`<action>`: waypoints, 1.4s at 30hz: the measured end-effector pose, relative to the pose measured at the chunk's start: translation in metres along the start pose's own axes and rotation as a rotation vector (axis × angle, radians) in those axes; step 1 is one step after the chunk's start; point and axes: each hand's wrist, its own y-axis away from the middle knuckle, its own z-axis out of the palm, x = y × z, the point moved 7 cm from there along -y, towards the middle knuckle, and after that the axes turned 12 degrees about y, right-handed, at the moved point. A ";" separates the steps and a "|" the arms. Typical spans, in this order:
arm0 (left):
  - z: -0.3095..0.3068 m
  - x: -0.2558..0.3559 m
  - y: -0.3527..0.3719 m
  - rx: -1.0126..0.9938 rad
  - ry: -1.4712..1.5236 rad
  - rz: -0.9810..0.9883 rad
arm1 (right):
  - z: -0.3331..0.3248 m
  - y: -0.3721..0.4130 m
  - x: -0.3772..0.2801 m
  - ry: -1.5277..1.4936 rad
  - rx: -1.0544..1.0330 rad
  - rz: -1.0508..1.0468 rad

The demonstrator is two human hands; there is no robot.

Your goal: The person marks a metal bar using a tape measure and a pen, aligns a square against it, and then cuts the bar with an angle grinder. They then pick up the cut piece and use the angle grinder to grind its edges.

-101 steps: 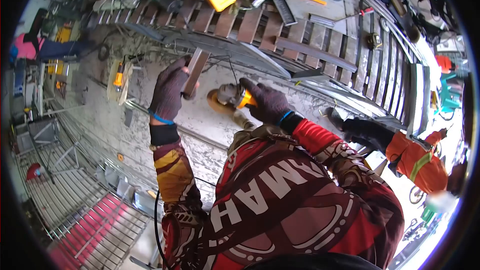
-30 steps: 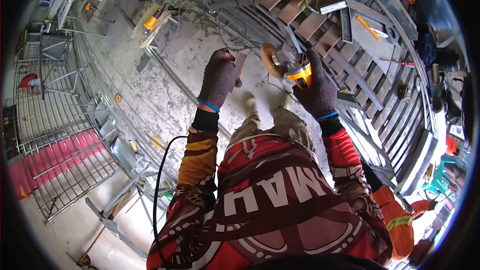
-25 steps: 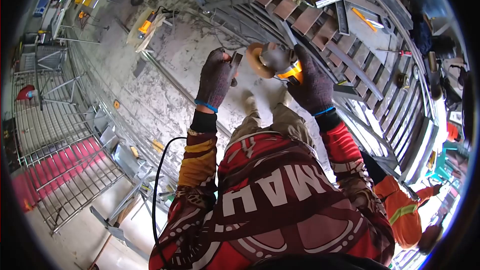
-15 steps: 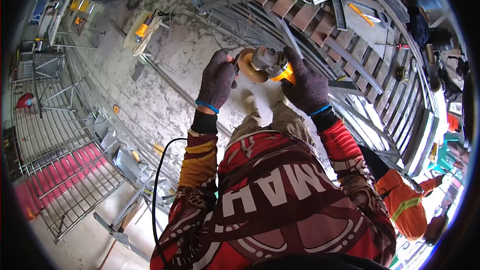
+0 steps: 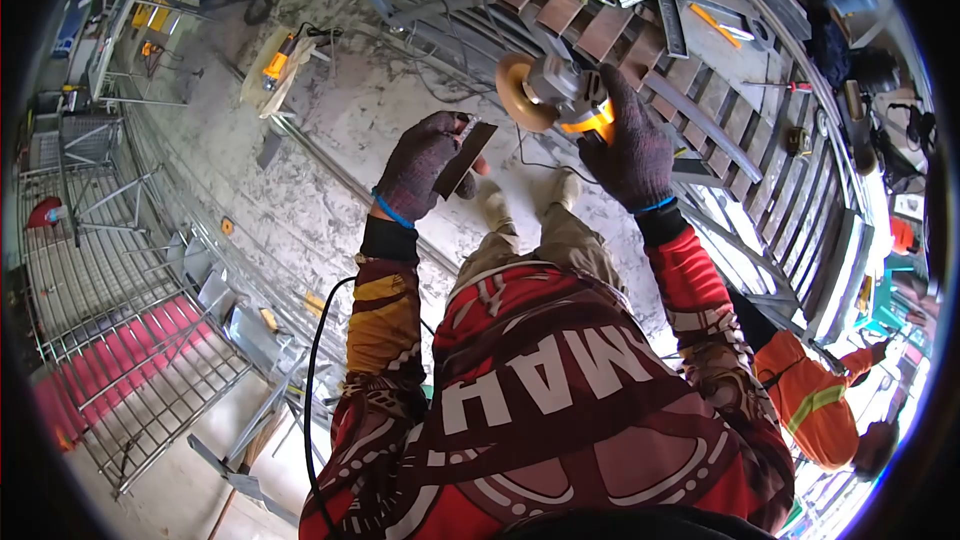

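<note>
Gloved and raised in front of me, my left hand (image 5: 425, 168) pinches a flat dark metal strip (image 5: 464, 162), its long edge tilted up to the right. My right hand (image 5: 632, 145) is wrapped round a yellow and grey angle grinder (image 5: 570, 100). The grinder's tan disc (image 5: 522, 92) points left and stands apart from the strip, above and to its right. Behind the grinder, a cord hangs down toward the floor near my shoes (image 5: 565, 188).
A slatted metal rack (image 5: 690, 90) at the right bears a steel square (image 5: 674, 25), a tape measure (image 5: 798, 142) and a screwdriver (image 5: 790, 87). Another yellow power tool (image 5: 280, 62) lies on the floor. A person in orange (image 5: 815, 395) is at the lower right; metal grating (image 5: 150, 370) lies left.
The grinder has moved up and right, away from my left hand. My left hand has shifted slightly down and left and turned, so the strip now shows its flat face.
</note>
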 end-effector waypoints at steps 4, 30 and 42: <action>0.019 0.010 -0.006 -0.267 -0.626 0.330 | -0.003 -0.011 -0.010 -0.001 -0.005 -0.024; -0.017 0.045 -0.014 0.235 -0.224 0.599 | 0.022 0.038 0.008 -0.140 -0.110 0.118; -0.001 0.047 -0.019 0.208 -0.619 0.593 | 0.027 0.058 0.001 -0.200 -0.230 0.093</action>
